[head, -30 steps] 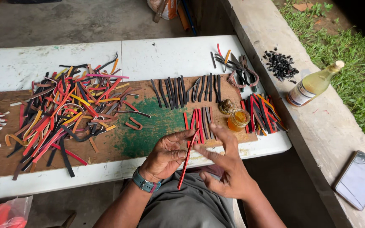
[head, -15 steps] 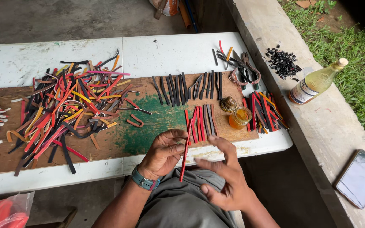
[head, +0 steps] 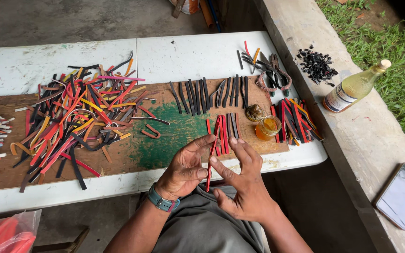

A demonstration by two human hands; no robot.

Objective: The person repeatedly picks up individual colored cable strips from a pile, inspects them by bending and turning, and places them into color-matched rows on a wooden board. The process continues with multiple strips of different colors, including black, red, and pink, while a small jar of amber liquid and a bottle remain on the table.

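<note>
Two hands meet over the near edge of the desk (head: 174, 51), and we see them share one thin red strip (head: 210, 161). Our left hand (head: 183, 168) is closed on it, pinching with thumb and fingers, while the right hand (head: 240, 185) touches it with spread, loosely open fingers. Just beyond lie sorted red and black strips (head: 223, 129) on the wooden board (head: 165, 140), beside a small glass jar (head: 268, 127). Farther left sits a tangled pile of coloured strips (head: 76, 117).
</note>
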